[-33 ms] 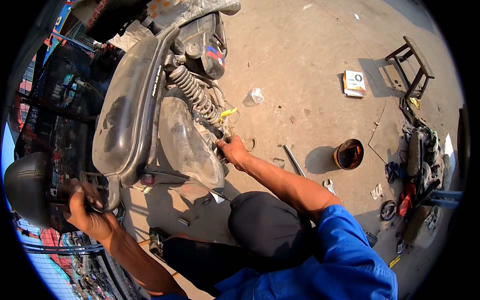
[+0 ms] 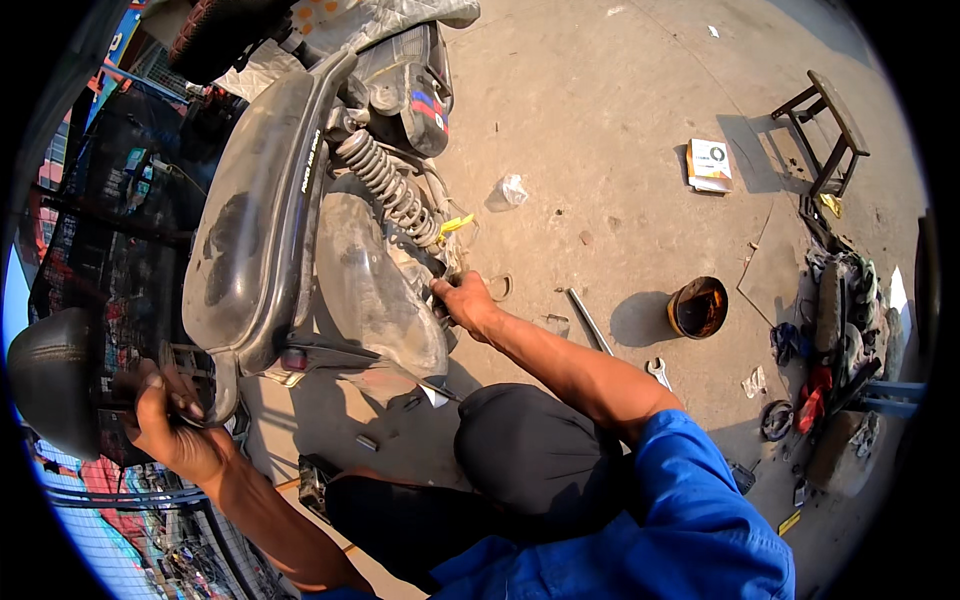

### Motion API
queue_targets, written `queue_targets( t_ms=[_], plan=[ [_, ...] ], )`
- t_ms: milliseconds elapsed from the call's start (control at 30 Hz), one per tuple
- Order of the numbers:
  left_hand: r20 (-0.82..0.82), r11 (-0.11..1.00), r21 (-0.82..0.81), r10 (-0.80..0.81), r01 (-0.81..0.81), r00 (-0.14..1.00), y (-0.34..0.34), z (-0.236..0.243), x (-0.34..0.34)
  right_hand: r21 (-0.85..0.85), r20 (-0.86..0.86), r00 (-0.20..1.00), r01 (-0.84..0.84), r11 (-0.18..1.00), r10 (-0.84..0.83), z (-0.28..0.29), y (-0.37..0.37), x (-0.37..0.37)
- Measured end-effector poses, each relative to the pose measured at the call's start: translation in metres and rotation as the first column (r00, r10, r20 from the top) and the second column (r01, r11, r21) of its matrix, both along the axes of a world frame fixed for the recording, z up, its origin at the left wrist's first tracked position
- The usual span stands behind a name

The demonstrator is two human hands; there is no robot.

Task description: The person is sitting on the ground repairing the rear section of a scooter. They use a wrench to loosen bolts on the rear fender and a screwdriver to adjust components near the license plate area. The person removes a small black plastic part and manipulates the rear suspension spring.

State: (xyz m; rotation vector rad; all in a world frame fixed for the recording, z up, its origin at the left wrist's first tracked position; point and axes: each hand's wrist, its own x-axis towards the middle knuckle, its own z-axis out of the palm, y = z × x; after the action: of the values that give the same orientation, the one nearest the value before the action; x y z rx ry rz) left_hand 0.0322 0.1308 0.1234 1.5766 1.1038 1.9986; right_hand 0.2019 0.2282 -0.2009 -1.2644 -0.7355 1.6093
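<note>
Little had changed: right hand (image 2: 467, 303) curled mid-frame, left hand (image 2: 178, 432) half-curled lower left, holds I couldn't tell; two-wheeler (image 2: 350, 260) work seemed unadvanced

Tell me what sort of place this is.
Probably an outdoor motorcycle repair spot: a dusty motorcycle has its coil spring exposed, a wrench lies on the ground, and a dark-stained tub stands nearby.

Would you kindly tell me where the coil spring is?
In the head view, the coil spring is left of centre, just right of the dark seat and above the right hand.
</note>
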Motion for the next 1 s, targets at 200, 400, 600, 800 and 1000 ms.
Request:
queue_targets(
  t_ms=[200,400,600,800,1000],
  plan=[
    [0.025,0.991,-0.031,-0.128,0.129,0.991,0.002,-0.002,-0.007,0.018,0.063,0.996,0.063,0.998,-0.064,-0.017,-0.001,-0.008],
    [-0.056,0.995,-0.006,-0.100,0.099,0.993,0.003,-0.001,0.000,-0.064,-0.206,0.978,0.006,0.998,-0.019,0.016,-0.011,0.005],
    [-0.062,0.995,0.006,-0.100,0.101,0.993,0.004,0.000,0.004,-0.097,-0.209,0.973,0.084,0.992,-0.103,0.020,-0.008,0.007],
    [-0.075,0.993,0.017,-0.114,0.116,0.991,0.003,0.000,-0.002,-0.044,-0.144,0.988,-0.054,0.998,0.047,0.014,-0.001,0.008],
    [-0.051,0.995,0.029,-0.098,0.099,0.994,0.004,-0.002,0.003,-0.017,-0.177,0.984,-0.023,1.000,0.019,-0.002,0.006,0.009]
  ],
)
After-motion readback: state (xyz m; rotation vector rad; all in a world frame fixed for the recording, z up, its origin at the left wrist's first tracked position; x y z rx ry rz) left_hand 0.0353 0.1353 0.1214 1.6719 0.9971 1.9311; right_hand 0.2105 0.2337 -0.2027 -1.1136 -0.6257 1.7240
